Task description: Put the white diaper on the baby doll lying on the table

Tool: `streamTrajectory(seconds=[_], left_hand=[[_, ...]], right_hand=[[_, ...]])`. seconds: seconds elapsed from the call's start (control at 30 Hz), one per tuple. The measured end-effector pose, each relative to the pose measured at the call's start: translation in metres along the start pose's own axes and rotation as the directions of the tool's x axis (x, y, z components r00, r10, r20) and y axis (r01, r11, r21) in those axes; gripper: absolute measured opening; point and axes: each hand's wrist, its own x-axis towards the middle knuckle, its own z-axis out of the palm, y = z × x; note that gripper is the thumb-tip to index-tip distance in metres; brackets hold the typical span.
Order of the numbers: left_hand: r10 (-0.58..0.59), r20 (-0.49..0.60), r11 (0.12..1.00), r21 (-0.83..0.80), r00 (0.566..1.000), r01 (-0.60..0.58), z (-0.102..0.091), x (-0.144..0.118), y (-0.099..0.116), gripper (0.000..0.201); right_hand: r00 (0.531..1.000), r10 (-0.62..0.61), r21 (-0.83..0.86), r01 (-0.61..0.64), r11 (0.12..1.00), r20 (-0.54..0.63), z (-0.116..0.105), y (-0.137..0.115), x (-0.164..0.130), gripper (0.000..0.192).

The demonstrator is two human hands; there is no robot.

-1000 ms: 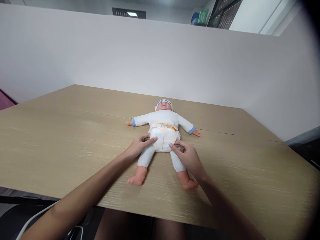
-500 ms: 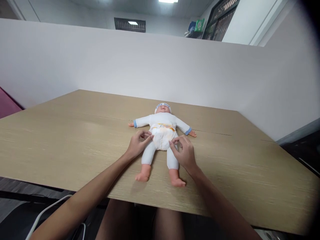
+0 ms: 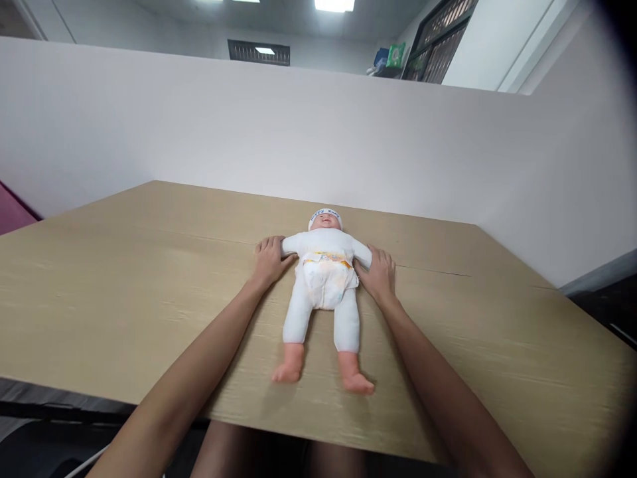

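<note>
In the head view, a baby doll (image 3: 324,279) lies on its back on a light wooden table (image 3: 124,279), with the head pointing away from the person and the bare feet pointing toward the near edge. The doll wears a white suit, a white cap with blue letters, and a diaper (image 3: 326,282) with a yellow band at the waist. Its two legs lie nearly straight and a little apart.

The left hand (image 3: 269,259) lies at the doll's arm on the left side of the picture. The fingers (image 3: 267,244) are curled over the sleeve, close together, and they cover the end of that arm; the thumb points toward the doll's chest. The palm faces down, close to the table surface.

The right hand (image 3: 381,272) is at the doll's other arm. Its fingers (image 3: 387,257) are also close together and bent down over the sleeve, so the doll's small hand is hidden under them. I cannot tell how tightly either hand presses on the arms.

Both forearms reach from the near edge of the table, one on each side of the doll's legs, without touching them. Behind the table stands a plain white partition wall (image 3: 199,133), and ceiling lights show above it.
</note>
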Motion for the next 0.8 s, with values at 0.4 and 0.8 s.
streamTrajectory(seconds=[0.4, 0.8], left_hand=[[-0.108, -0.002, 0.993, -0.054, 0.994, 0.107, -0.034, -0.004, 0.031, 0.039], [-0.276, 0.307, 0.846, -0.372, 0.911, 0.381, -0.186, -0.325, 0.130, 0.048]], right_hand=[[0.981, 0.181, 0.169, -0.190, 0.967, 0.065, -0.030, -0.035, -0.002, 0.038], [0.925, -0.187, 0.613, -0.060, 0.788, 0.331, -0.234, -0.071, -0.136, 0.038]])
